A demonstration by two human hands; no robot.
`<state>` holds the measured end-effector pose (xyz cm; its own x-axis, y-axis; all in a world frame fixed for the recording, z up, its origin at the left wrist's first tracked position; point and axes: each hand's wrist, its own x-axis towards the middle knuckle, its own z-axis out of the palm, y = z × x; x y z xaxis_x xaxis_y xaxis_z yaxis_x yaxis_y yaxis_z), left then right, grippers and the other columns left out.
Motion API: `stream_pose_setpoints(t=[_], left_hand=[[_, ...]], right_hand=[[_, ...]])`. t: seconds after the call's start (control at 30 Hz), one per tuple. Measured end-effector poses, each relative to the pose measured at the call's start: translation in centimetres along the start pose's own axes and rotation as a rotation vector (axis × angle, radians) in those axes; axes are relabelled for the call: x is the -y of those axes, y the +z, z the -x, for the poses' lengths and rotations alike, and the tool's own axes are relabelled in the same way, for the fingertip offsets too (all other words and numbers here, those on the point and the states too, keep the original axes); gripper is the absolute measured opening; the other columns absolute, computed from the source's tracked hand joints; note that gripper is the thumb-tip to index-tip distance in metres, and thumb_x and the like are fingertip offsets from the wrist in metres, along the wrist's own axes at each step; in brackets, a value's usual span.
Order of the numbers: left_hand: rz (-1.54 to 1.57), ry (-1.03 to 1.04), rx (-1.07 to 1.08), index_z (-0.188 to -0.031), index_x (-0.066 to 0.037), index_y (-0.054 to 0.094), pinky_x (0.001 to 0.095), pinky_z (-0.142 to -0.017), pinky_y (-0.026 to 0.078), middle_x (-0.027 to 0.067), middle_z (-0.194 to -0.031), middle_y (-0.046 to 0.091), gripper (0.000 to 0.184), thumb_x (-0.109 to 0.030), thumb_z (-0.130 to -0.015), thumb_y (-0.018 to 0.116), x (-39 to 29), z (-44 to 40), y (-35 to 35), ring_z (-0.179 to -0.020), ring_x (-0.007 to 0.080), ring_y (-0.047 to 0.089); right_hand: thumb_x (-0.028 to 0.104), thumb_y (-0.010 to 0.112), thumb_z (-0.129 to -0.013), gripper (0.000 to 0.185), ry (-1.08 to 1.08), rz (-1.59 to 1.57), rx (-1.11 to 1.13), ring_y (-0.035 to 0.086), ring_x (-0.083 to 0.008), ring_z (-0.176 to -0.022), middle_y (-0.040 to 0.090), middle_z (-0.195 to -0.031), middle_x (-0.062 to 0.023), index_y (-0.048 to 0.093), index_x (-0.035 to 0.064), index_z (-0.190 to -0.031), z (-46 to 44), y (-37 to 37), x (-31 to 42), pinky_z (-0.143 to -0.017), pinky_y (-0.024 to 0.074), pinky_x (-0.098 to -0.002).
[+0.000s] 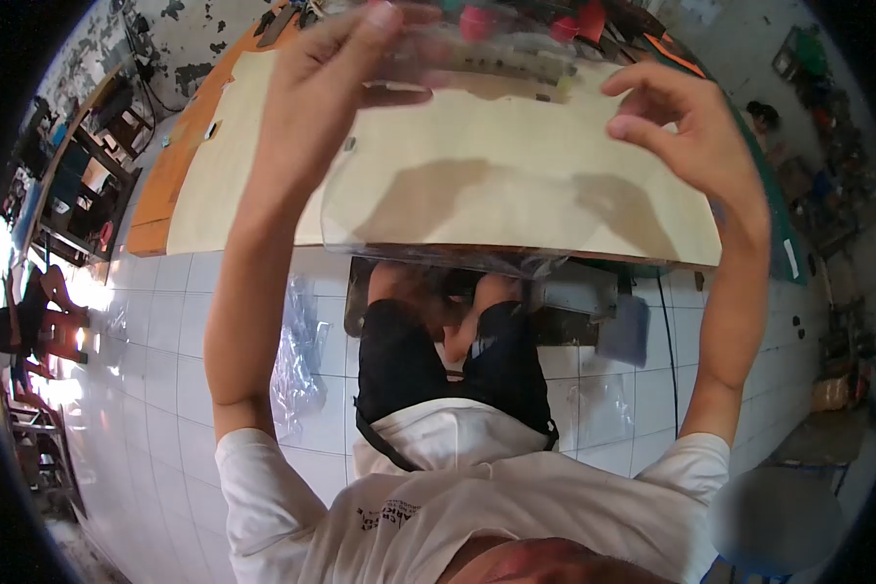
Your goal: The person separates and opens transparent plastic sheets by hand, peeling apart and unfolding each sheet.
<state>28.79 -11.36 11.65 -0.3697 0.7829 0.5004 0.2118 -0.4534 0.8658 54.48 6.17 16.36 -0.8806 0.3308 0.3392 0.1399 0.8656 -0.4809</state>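
Note:
My left hand is raised over the far left part of the table, its fingers smeared by motion. Its thumb and a finger come together at the top of the view, where clear plastic sheet shows right beside them. Over the right side, my right hand is held with curled fingers, a gap between thumb and forefinger and nothing in it. Below both hands lies a pale board with their shadows on it. Clear plastic also hangs over the board's front edge.
A strip with dark marks and red items lie at the table's far side. Crumpled clear plastic lies on the tiled floor, and a grey stool stands at lower right. Other people sit at far left and far right.

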Motion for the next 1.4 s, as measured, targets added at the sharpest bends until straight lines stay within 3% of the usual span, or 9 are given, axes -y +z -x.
stream_pose_setpoints(t=[0.17, 0.2, 0.5, 0.63, 0.7, 0.83, 0.97, 1.07, 1.4], left_hand=[[0.055, 0.119, -0.123, -0.115, -0.001, 0.061, 0.0328, -0.068, 0.061, 0.0148, -0.103, 0.071, 0.035, -0.03, -0.102, 0.048, -1.8, 0.0, -0.9, -0.084, 0.022, 0.072], [0.014, 0.088, -0.074, -0.119, 0.006, 0.058, 0.0373, -0.083, 0.057, 0.0194, -0.11, 0.067, 0.044, -0.034, -0.101, 0.049, -1.2, -0.1, -2.2, -0.093, 0.0276, 0.069], [-0.009, 0.036, -0.144, -0.128, 0.005, 0.051, 0.0364, -0.086, 0.055, 0.0201, -0.113, 0.065, 0.044, -0.029, -0.101, 0.05, -2.1, 2.1, -2.7, -0.093, 0.0281, 0.068], [-0.432, 0.515, -0.571, -0.14, 0.005, 0.034, 0.0394, -0.102, 0.046, 0.0199, -0.126, 0.058, 0.064, -0.012, -0.09, 0.069, -1.0, 2.2, -2.0, -0.117, 0.0272, 0.057], [-1.211, 0.838, -0.627, -0.139, 0.005, 0.038, 0.039, -0.108, 0.038, 0.0193, -0.131, 0.054, 0.069, -0.014, -0.085, 0.075, -1.9, 2.7, -1.0, -0.127, 0.0266, 0.048], [-0.894, 0.543, 0.001, -0.134, -0.001, 0.052, 0.0358, -0.107, 0.036, 0.0175, -0.131, 0.058, 0.063, -0.016, -0.079, 0.08, -3.2, 3.2, 2.5, -0.126, 0.0247, 0.051], [-0.941, 0.531, 0.141, -0.117, 0.001, 0.062, 0.0326, -0.097, 0.044, 0.0134, -0.112, 0.067, 0.043, -0.015, -0.081, 0.078, -3.7, 1.7, 4.0, -0.109, 0.0195, 0.061], [-0.787, 0.252, 0.205, -0.089, 0.002, 0.065, 0.0205, -0.071, 0.045, 0.0002, -0.08, 0.065, 0.017, -0.011, -0.085, 0.075, -4.0, 1.6, 4.6, -0.076, 0.0047, 0.057], [-0.884, 0.297, -0.145, -0.099, -0.002, 0.071, 0.0243, -0.084, 0.047, 0.0056, -0.098, 0.071, 0.016, -0.011, -0.086, 0.073, -5.6, 0.9, 0.3, -0.092, 0.0107, 0.064]], right_hand=[[0.013, 0.072, -0.087, 0.023, 0.083, -0.173, -0.139, 0.063, -0.0085, -0.086, 0.068, -0.092, -0.0037, 0.065, 0.0029, -0.106, 1.4, -2.9, -2.5, -0.077, 0.0495, -0.0225], [0.016, 0.071, -0.089, 0.023, 0.043, -0.339, -0.154, 0.064, -0.0098, -0.087, 0.068, -0.094, -0.0046, 0.065, 0.0026, -0.107, 1.5, -2.7, -3.9, -0.078, 0.0502, -0.0233], [0.019, 0.061, -0.096, 0.02, -0.02, -0.747, -0.316, 0.068, -0.0158, -0.085, 0.069, -0.093, -0.0101, 0.064, 0.0006, -0.104, 2.2, 4.7, -3.5, -0.08, 0.056, -0.0299], [0.016, 0.061, -0.096, 0.018, -0.109, -0.739, -0.363, 0.068, -0.0153, -0.081, 0.068, -0.088, -0.0086, 0.064, -0.0005, -0.103, 1.2, 6.1, -1.8, -0.075, 0.0569, -0.0288], [0.018, 0.058, -0.098, 0.02, -0.177, -0.712, -0.308, 0.066, -0.0147, -0.076, 0.067, -0.084, -0.0077, 0.063, -0.0002, -0.103, 0.4, 7.2, -0.7, -0.073, 0.0553, -0.0286], [0.011, 0.062, -0.095, 0.014, -0.223, -0.797, -0.222, 0.066, -0.011, -0.079, 0.066, -0.084, -0.0045, 0.065, -0.0019, -0.101, -1.0, 9.5, 1.3, -0.071, 0.054, -0.025], [0.009, 0.061, -0.094, 0.016, -0.232, -0.909, -0.183, 0.064, -0.0098, -0.081, 0.068, -0.087, -0.0039, 0.066, -0.0028, -0.103, -0.8, 11.1, 2.6, -0.075, 0.0518, -0.0238], [0.015, 0.068, -0.089, 0.021, -0.14, -0.658, -0.359, 0.066, -0.0174, -0.083, 0.069, -0.087, -0.0089, 0.066, -0.0019, -0.103, 0.4, 11.7, 2.5, -0.077, 0.0514, -0.0287], [0.014, 0.075, -0.072, 0.074, 0.197, 0.268, -0.577, 0.044, -0.0412, -0.123, 0.044, -0.133, -0.0227, 0.042, 0.0063, -0.138, 12.2, 20.6, -1.3, -0.102, 0.0343, -0.052]])
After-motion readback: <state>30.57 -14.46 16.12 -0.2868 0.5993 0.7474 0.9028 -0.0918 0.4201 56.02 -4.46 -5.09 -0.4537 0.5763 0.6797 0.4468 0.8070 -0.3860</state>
